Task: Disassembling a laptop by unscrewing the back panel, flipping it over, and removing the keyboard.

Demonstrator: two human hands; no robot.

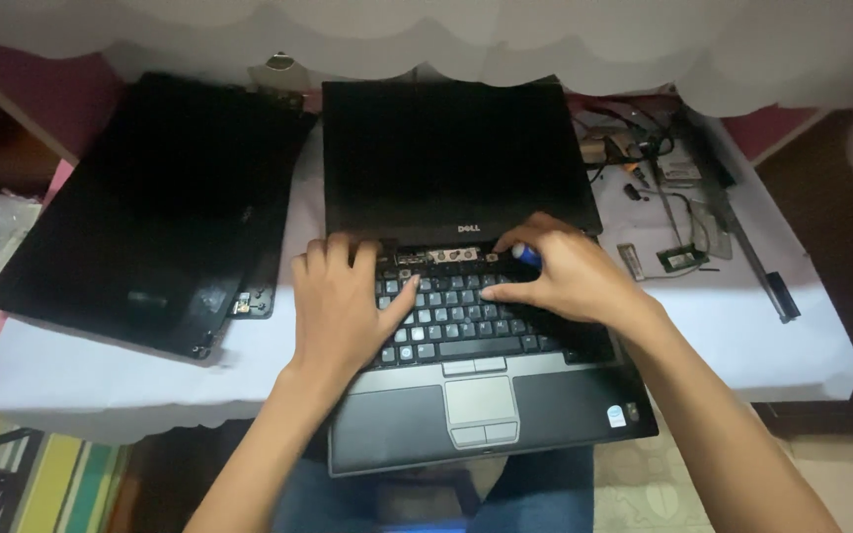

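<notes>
Two hands work over an open laptop (486, 395) that overhangs the near edge of the white-covered surface (101, 365), its palm rest and touchpad jutting out above the person's lap. The left hand (343, 301) lies flat on the left part of the keyboard (466, 326), fingers spread and lightly curled, the thumb pressing among the keys; it grips nothing that can be seen. The right hand (560, 271) is curled at the top right corner of the keyboard, close to the hinge strip, fingers pinched around a small blue tool (528, 257) whose tip is hidden. The dark screen (456, 158) leans back, its top edge almost meeting the pale cloth that hangs along the far side.

To the left, just beside the laptop, a detached black panel (150, 207) lies at an angle, its near corner poking past the edge of the surface. A narrow strip of white cover shows between it and the laptop. To the right, loose cables and small parts (663, 188) crowd the far corner, and a long thin dark bar (752, 257) runs diagonally toward the right edge. The most open patch lies on the right, near the front edge, between the laptop's side and that bar.
</notes>
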